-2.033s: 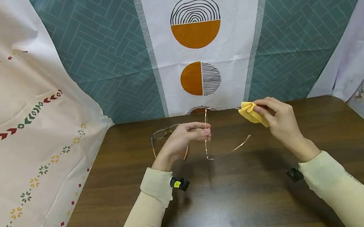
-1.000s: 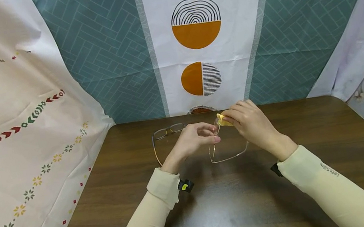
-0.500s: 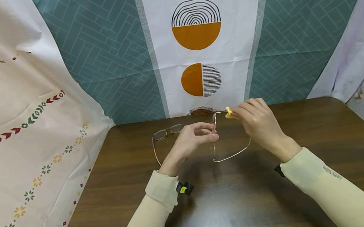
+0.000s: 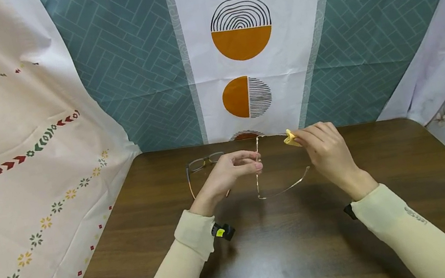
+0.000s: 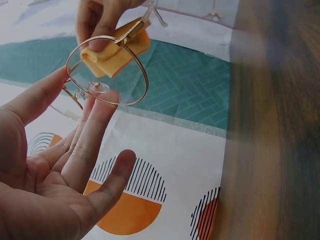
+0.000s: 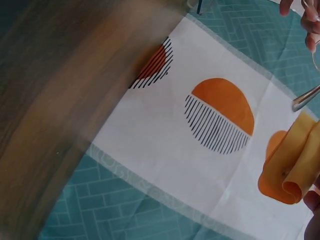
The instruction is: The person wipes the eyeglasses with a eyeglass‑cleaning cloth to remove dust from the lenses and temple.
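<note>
Thin gold-rimmed eyeglasses point(image 4: 258, 186) are held up above the table, their front turned edge-on to me and both temples pointing right. My left hand point(image 4: 234, 171) pinches them near the bridge; the left wrist view shows its fingertips by the nose pads, below a round lens rim point(image 5: 145, 82). A folded yellow cloth point(image 4: 291, 139) is pinched in my right hand point(image 4: 324, 150), wrapped about the far temple. In the right wrist view the temple tip point(image 6: 301, 102) pokes out beside the cloth point(image 6: 285, 170). The near temple point(image 4: 293, 186) hangs free.
Dark-framed eyeglasses point(image 4: 198, 165) with open temples lie on the brown wooden table point(image 4: 262, 261), behind my left hand and partly covered by it. A patterned cloth backdrop point(image 4: 139, 74) rises at the table's back edge, and a cream cloth point(image 4: 31, 168) hangs on the left.
My right hand brought the yellow cloth leftward to the eyeglasses' hinge, then drew it back right along the far temple. My left hand keeps its grip, shifting and turning the frame slightly.
</note>
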Available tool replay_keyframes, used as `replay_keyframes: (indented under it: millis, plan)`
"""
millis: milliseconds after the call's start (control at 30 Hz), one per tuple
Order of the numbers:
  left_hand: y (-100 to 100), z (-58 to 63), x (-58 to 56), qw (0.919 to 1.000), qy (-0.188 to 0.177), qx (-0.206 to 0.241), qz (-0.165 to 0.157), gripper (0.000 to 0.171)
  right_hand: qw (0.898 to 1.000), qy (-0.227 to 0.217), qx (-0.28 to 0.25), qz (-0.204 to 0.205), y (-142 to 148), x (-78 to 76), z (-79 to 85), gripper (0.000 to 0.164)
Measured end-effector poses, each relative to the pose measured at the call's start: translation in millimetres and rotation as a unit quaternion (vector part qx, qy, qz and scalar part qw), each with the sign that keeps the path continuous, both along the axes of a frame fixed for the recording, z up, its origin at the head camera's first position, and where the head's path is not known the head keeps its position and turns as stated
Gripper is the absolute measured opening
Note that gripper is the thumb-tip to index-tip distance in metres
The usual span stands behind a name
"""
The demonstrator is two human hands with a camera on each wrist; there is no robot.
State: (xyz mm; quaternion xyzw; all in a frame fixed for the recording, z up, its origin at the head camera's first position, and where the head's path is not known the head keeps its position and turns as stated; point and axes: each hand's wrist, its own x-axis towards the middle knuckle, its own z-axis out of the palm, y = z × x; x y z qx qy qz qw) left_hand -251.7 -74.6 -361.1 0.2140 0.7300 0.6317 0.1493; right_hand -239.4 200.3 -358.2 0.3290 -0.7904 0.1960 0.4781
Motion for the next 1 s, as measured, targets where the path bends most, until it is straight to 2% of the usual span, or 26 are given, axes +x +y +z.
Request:
replay_keyframes:
  millis: [300, 633, 767, 1000]
  plan:
    - [-3.2, -0.4, -0.8, 1.0, -0.003, 0.005, -0.008, 0.036, 1.0, -0.005, -0.025, 0.009, 11.2, -0.3, -5.0, 0.028]
    - [-2.4, 1.4, 1.0, 1.0, -0.004, -0.003, -0.006, 0.038, 1.0, -0.017, 0.002, -0.002, 20.1, -1.9, -11.3, 0.023]
    - [-1.4, 0.7, 0.7, 1.0, -0.007, 0.001, -0.004, 0.037, 1.0, -0.02, -0.007, -0.001, 22.4, -2.9, -14.5, 0.022]
    - [-0.5, -0.6, 0.1, 0.9998, -0.015, 0.007, -0.006, 0.037, 0.998, -0.055, -0.027, 0.013, 27.3, -1.5, -18.5, 0.02]
